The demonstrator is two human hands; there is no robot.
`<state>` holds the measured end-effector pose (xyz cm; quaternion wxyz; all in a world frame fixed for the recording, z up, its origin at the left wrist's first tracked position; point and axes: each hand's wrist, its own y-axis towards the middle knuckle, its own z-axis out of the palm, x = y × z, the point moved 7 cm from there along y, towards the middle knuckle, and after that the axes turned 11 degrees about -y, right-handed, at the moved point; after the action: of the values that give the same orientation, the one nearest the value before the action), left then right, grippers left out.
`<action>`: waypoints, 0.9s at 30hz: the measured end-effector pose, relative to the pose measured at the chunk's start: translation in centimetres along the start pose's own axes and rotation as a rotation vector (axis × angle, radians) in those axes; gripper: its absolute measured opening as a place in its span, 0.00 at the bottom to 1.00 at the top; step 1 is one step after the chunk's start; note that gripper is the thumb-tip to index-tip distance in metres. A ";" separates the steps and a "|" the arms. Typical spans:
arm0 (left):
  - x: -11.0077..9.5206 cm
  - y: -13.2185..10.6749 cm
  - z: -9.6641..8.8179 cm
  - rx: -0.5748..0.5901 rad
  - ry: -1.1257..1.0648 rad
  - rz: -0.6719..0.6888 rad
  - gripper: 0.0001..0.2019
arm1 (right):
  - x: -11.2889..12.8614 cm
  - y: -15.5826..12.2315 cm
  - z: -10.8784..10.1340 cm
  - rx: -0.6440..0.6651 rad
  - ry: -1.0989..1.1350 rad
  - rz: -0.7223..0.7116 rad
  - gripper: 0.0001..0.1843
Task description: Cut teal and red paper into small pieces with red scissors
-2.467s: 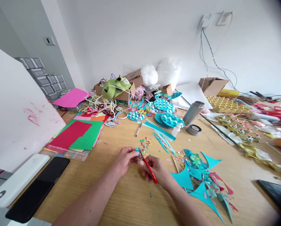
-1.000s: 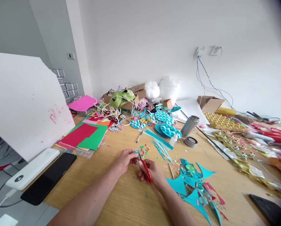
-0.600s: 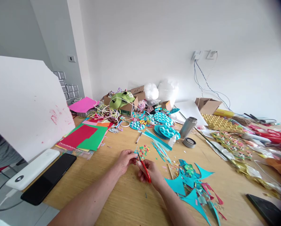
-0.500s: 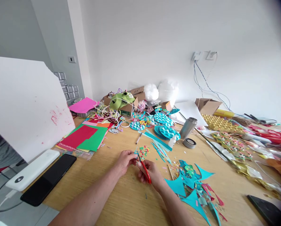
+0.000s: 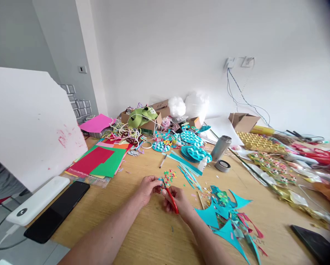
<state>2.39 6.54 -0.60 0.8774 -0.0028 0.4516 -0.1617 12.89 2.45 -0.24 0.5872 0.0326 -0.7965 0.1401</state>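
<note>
Left hand [image 5: 148,187] pinching small paper piece [image 5: 161,181] between thumb and fingertips, low over wooden table [image 5: 143,235]. Right hand [image 5: 179,201] curled round red scissors [image 5: 172,200]; long axis slants up-left, tips right at paper. Hands nearly touching. Confetti pile [image 5: 169,174] just beyond.

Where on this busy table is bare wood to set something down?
Bare wood lies between the black phone and the left hand, which pinches a paper bit; between the coloured paper stack and the confetti; and from the tape roll to the teal scraps beside the right hand holding red scissors. The back and right side are crowded.
</note>
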 end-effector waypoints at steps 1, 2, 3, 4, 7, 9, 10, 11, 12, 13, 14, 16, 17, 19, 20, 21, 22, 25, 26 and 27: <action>0.0 0.0 0.0 0.006 -0.002 -0.001 0.07 | 0.0 0.0 0.0 -0.001 -0.002 -0.001 0.23; 0.0 0.0 0.1 0.009 -0.004 -0.003 0.07 | 0.1 0.0 -0.1 -0.001 -0.005 -0.001 0.23; 0.0 0.0 0.1 0.011 -0.007 -0.006 0.07 | 0.1 0.0 -0.1 -0.001 -0.008 -0.001 0.23; 0.0 0.0 0.1 0.013 -0.011 -0.009 0.07 | 0.2 -0.1 -0.1 -0.003 -0.011 -0.002 0.23; -0.1 -0.1 0.2 0.025 -0.020 -0.014 0.08 | 0.3 0.0 -0.2 -0.015 -0.016 -0.002 0.22; -0.1 -0.1 0.2 0.029 -0.023 -0.014 0.08 | 0.2 0.0 -0.2 -0.018 -0.015 0.001 0.22; -0.1 -0.1 0.2 0.028 -0.023 -0.014 0.08 | 0.2 0.1 -0.2 -0.019 -0.015 0.004 0.22; -0.1 -0.1 0.1 0.027 -0.023 -0.017 0.08 | 0.1 0.1 -0.2 -0.020 -0.015 0.006 0.22; 0.0 0.0 0.1 0.026 -0.023 -0.018 0.08 | 0.1 0.1 -0.2 -0.020 -0.015 0.008 0.22; 0.0 0.0 0.1 0.027 -0.023 -0.021 0.08 | 0.0 0.1 -0.2 -0.020 -0.017 0.009 0.22; 0.0 -0.1 0.1 0.029 -0.022 -0.024 0.08 | 0.0 0.1 -0.2 -0.019 -0.020 0.008 0.22; 0.1 -0.1 0.2 0.032 -0.021 -0.030 0.08 | 0.0 0.1 -0.2 -0.018 -0.021 0.009 0.22; 0.1 -0.1 0.2 0.033 -0.022 -0.032 0.08 | 0.0 0.0 -0.2 -0.016 -0.021 0.011 0.22; 0.1 -0.1 0.3 0.031 -0.031 -0.033 0.08 | -0.1 0.0 -0.2 -0.014 -0.017 0.015 0.22; 0.1 -0.1 0.3 0.028 -0.037 -0.031 0.08 | -0.1 0.1 -0.1 -0.012 -0.015 0.017 0.22; 0.0 -0.1 0.3 0.027 -0.043 -0.030 0.08 | -0.2 0.1 -0.1 -0.008 -0.013 0.019 0.22; 0.1 -0.1 0.3 0.029 -0.047 -0.031 0.09 | -0.2 0.1 -0.1 -0.004 -0.012 0.019 0.22; 0.1 -0.1 0.3 0.036 -0.051 -0.043 0.09 | -0.3 0.1 0.0 0.000 -0.008 0.017 0.21; 0.2 -0.1 0.3 0.037 -0.053 -0.045 0.09 | -0.3 0.1 0.0 0.000 -0.007 0.014 0.21; 0.2 -0.1 0.3 0.035 -0.056 -0.043 0.09 | -0.2 0.1 0.0 0.002 -0.006 0.011 0.21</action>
<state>2.72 6.38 -0.54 0.8858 -0.0018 0.4240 -0.1885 12.91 2.54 -0.49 0.5840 0.0291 -0.7984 0.1441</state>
